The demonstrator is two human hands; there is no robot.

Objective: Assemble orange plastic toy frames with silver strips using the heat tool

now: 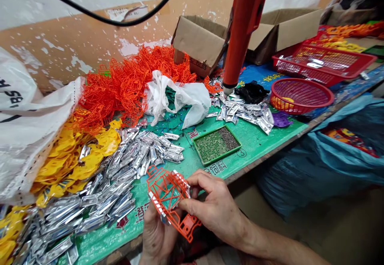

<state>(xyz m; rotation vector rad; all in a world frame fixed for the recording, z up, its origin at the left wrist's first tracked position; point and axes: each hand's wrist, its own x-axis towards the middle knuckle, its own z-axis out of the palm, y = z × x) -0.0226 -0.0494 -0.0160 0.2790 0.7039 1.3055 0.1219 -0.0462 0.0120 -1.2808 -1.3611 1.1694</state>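
Observation:
An orange plastic frame [168,189] with a lattice of thin bars is held up in front of the bench edge. My left hand [159,229] grips it from below, its fingers partly hidden behind the frame. With thumb and fingers closed, my right hand [213,205] pinches the frame's right side, where a shiny silver strip [181,181] lies along the bars. Another silver piece shows on the frame's left side. Just beyond the hands, a heap of silver metallic pieces [120,177] covers the bench. A green tray [217,145] of small screws sits further right.
Orange frames [129,81] are piled at the back, beside yellow parts [81,157] and a white plastic bag [189,101]. A red electric screwdriver [244,33] hangs over the bench. Cardboard boxes [199,43], a red round basket [300,95] and a blue bag [300,169] stand around.

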